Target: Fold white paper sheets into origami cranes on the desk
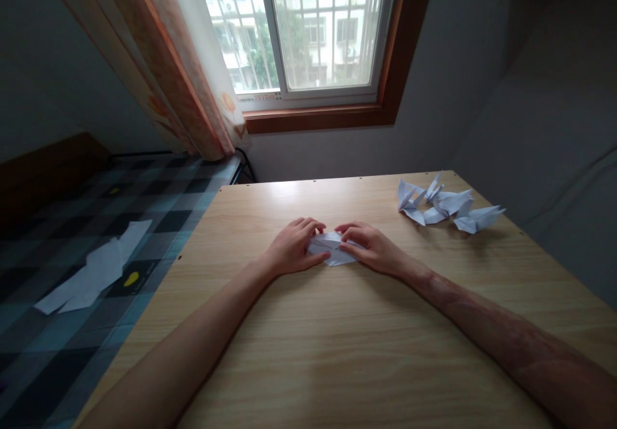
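A small piece of folded white paper [333, 241] lies on the wooden table between my two hands. My left hand [297, 247] grips its left end, fingers curled over the far edge and thumb along the near side. At the paper's right end, my right hand [371, 246] holds it with bent fingers, the thumb pressing on top. Creases and overlapping flaps show in the middle of the paper. Both ends are partly hidden under my fingers.
Several folded white paper cranes [446, 204] sit in a cluster at the table's back right. White paper sheets [103, 268] lie on the checked bed [29, 352] at left. Beyond the table [308, 345] are a window [328, 37] and a curtain [168, 50].
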A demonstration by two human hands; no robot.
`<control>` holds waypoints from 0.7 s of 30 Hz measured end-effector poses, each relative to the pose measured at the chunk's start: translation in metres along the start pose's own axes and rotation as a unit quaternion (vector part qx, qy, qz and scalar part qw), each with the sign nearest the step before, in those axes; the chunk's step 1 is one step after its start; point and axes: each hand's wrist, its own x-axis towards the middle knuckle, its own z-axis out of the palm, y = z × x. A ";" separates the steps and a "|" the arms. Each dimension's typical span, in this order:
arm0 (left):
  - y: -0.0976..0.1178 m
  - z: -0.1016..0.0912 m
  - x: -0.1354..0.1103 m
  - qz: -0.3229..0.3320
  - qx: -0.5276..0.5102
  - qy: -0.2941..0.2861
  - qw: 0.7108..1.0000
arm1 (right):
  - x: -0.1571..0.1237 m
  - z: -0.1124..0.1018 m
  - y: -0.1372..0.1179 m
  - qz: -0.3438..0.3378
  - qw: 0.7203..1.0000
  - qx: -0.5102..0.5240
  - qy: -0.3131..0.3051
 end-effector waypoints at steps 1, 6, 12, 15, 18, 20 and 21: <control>-0.001 0.001 0.000 -0.001 -0.002 0.002 1.000 | 0.000 0.000 -0.001 0.002 1.000 0.011 0.002; -0.005 0.005 -0.003 -0.006 0.000 0.008 1.000 | -0.001 -0.002 -0.008 -0.001 0.999 0.037 0.030; -0.007 0.008 -0.005 -0.032 -0.013 0.037 0.999 | -0.006 0.004 -0.009 0.032 0.993 0.081 0.078; -0.009 0.009 -0.005 -0.009 -0.012 0.054 0.998 | -0.008 0.005 -0.007 0.009 0.996 0.057 0.075; -0.008 0.008 -0.005 0.041 0.006 0.061 0.997 | -0.006 0.005 -0.007 -0.042 0.995 -0.031 0.082; -0.005 0.006 -0.005 0.072 0.026 0.083 0.994 | -0.004 0.004 -0.008 -0.079 0.987 -0.117 0.077; -0.003 0.005 -0.006 0.083 0.037 0.098 0.991 | -0.003 0.004 -0.008 -0.099 0.980 -0.156 0.071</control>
